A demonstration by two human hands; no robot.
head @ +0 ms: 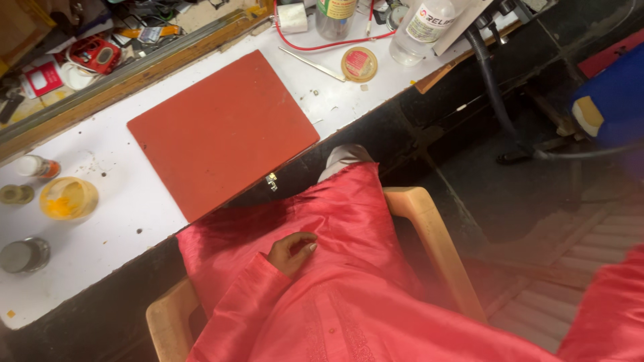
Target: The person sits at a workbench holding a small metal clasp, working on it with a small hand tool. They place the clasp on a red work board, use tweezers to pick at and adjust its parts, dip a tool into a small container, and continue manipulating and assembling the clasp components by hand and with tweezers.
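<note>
My left hand (292,252) rests on my lap, on the shiny red cloth (349,221) of my garment, with its fingers curled in and nothing visible in them. Its red sleeve (245,295) comes up from the lower left. My right hand is out of view; only a red sleeve (607,315) shows at the lower right corner. I sit in a wooden armchair (429,228) at a white workbench (114,221). A flat red rectangular mat (221,127) lies on the bench just ahead of my left hand.
On the bench's left are a yellow-filled round container (67,199), a small grey tin (25,255) and a little bottle (37,166). Far off lie tweezers (312,64), a round tin (359,64), clear bottles (422,30) and a red wire (322,45). A black hose (490,80) hangs on the right.
</note>
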